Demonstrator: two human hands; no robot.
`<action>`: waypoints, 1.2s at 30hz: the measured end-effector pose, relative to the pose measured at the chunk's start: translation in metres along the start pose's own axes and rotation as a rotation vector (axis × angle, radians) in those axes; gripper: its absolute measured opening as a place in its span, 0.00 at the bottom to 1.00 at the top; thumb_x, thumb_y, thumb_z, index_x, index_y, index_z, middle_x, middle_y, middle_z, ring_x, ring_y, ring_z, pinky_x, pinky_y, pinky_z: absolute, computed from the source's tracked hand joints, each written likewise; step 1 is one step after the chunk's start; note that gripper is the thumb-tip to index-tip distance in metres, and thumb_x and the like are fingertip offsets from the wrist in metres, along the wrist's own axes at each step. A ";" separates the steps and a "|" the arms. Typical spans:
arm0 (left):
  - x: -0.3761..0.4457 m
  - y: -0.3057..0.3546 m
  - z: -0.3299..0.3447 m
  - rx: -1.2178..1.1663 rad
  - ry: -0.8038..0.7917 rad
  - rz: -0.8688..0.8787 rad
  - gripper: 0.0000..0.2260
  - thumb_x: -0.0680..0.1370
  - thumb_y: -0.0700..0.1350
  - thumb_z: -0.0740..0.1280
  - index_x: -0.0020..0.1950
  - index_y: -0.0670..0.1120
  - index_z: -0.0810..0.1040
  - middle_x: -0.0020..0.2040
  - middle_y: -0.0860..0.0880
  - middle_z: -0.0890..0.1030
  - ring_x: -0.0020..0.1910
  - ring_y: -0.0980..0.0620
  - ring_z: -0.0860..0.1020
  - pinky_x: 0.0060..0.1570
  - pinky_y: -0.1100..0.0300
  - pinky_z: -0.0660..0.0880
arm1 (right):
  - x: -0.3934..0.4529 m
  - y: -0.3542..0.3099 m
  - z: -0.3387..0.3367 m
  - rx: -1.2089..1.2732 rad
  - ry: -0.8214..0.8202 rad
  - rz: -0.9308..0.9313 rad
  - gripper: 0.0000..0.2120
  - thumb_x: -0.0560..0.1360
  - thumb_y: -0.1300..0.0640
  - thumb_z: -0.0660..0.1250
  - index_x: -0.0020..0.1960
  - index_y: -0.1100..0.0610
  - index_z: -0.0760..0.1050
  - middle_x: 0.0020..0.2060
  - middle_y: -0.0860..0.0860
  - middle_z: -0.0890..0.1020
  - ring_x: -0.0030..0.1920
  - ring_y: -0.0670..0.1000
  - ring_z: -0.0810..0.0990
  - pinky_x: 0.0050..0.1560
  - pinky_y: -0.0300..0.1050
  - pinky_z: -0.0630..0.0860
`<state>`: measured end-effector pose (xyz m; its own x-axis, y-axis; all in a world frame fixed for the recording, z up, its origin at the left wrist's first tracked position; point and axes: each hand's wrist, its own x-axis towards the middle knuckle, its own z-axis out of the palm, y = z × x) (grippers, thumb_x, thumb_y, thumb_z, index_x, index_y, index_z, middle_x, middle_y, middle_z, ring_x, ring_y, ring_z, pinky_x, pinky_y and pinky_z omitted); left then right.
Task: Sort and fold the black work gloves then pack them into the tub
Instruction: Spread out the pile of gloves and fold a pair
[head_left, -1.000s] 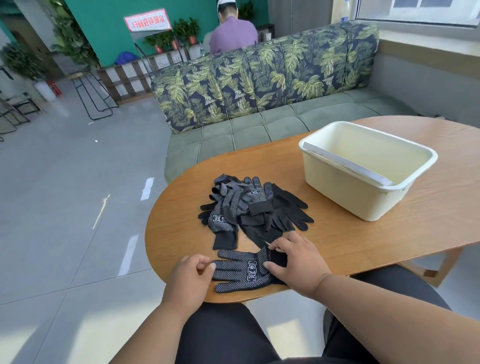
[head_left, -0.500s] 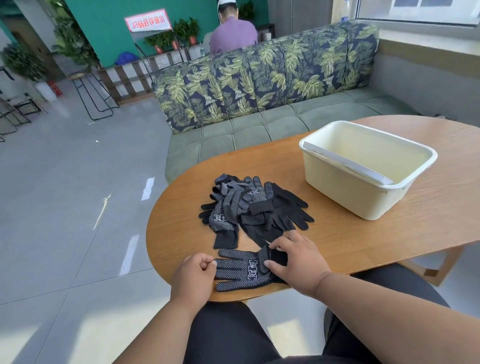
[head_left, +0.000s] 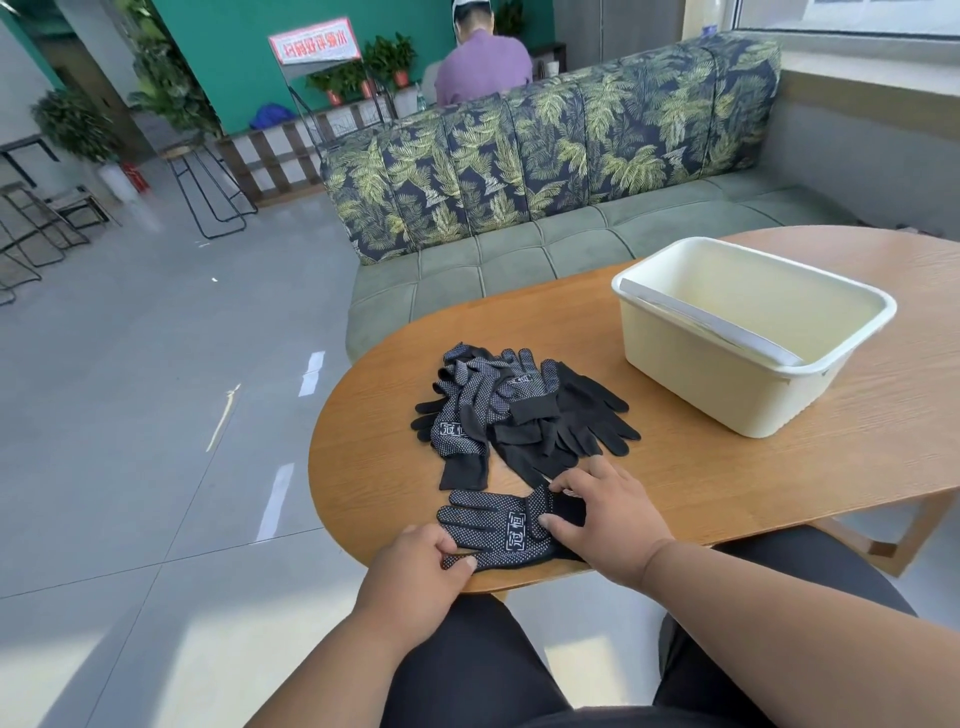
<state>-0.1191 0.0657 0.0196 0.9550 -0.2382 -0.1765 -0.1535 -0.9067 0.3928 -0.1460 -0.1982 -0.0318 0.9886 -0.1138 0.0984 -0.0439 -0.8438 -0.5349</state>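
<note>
The oval wooden table (head_left: 727, 467) carries a cream tub (head_left: 675, 384) at its far right, well apart from a loose pile of black gloves (head_left: 519, 410) near the middle. One dotted glove (head_left: 498, 530) lies flat at the near edge. The right hand (head_left: 608, 519) presses open on its cuff end; the left hand (head_left: 421, 571) has a closed pinching grip on its fingertips.

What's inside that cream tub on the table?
The cream tub shows a bare pale floor and a flat white strip lying along its near-left rim; no gloves. Its near wall hides the near part of the floor.
</note>
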 end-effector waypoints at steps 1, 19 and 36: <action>0.001 0.001 -0.001 0.009 -0.014 -0.001 0.11 0.77 0.63 0.70 0.51 0.57 0.79 0.52 0.59 0.76 0.50 0.58 0.78 0.54 0.56 0.78 | 0.000 0.000 0.000 -0.003 -0.001 -0.002 0.26 0.71 0.28 0.62 0.63 0.41 0.77 0.56 0.42 0.72 0.60 0.47 0.73 0.67 0.48 0.71; 0.000 0.003 -0.009 -0.045 -0.062 -0.072 0.07 0.81 0.54 0.69 0.45 0.55 0.81 0.43 0.56 0.83 0.45 0.58 0.80 0.48 0.58 0.78 | -0.001 0.002 0.003 -0.024 0.016 -0.009 0.28 0.70 0.27 0.58 0.62 0.41 0.76 0.55 0.43 0.73 0.60 0.49 0.73 0.65 0.50 0.73; 0.015 -0.007 -0.015 -0.489 -0.226 -0.202 0.08 0.79 0.45 0.73 0.56 0.52 0.80 0.49 0.48 0.85 0.47 0.51 0.84 0.53 0.53 0.83 | -0.005 -0.002 -0.003 -0.064 -0.016 -0.053 0.26 0.72 0.29 0.57 0.65 0.39 0.75 0.56 0.44 0.74 0.59 0.51 0.73 0.63 0.50 0.73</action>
<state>-0.0994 0.0734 0.0282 0.8671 -0.1941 -0.4588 0.2128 -0.6885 0.6933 -0.1511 -0.1969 -0.0288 0.9919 -0.0599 0.1120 0.0004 -0.8805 -0.4741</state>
